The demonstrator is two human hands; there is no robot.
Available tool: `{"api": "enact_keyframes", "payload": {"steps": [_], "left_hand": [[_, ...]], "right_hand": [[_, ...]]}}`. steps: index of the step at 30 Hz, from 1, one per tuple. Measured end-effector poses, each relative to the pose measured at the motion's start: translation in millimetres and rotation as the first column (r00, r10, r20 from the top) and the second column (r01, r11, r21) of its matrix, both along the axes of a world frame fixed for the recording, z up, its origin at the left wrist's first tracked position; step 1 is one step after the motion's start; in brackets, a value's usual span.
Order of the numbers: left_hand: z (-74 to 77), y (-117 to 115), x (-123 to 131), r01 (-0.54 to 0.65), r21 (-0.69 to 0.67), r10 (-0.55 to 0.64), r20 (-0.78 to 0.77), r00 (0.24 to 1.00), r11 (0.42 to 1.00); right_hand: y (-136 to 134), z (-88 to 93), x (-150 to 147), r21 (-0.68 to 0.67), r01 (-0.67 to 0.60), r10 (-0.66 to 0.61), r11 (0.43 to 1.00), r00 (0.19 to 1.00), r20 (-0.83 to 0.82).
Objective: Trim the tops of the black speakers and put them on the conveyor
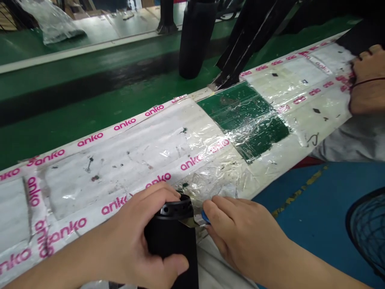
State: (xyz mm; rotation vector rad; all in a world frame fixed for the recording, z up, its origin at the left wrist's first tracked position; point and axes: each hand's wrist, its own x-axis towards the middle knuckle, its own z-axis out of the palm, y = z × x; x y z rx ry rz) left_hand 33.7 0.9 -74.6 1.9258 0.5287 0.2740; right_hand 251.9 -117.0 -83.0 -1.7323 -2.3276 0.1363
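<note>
My left hand (150, 233) is wrapped round a black cylindrical part (171, 245), its thumb lying across the side and its fingers over the top. The part stands nearly upright at the near edge of the bench and ends in a black ring (177, 208) with small holes. In my closed right hand (237, 233) is a knife with a blue handle (205, 216). Its thin metal blade (189, 222) touches the part just below the ring. My fingers cover most of the handle, and the part's lower end is out of view.
A work surface (120, 144), covered in white sheet, clear film and pink "anko" tape, runs across the view. Behind it is a green conveyor belt (90, 88) with a black cylinder (197, 40) on it. Another person's hand (368, 76) rests at the right. A mesh basket (368, 233) stands lower right.
</note>
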Motion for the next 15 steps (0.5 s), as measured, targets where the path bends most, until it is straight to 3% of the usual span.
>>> {"api": "enact_keyframes", "payload": {"steps": [10, 15], "left_hand": [[10.0, 0, 17, -0.006, 0.040, 0.011, -0.127, 0.992, 0.999], [12.3, -8, 21, -0.069, 0.107, 0.081, -0.110, 0.991, 0.992]], "right_hand": [[16, 24.6, 15, -0.251, -0.076, 0.102, 0.965, 0.991, 0.090], [15, 30.9, 31, -0.198, -0.171, 0.193, 0.965, 0.976, 0.101]]}}
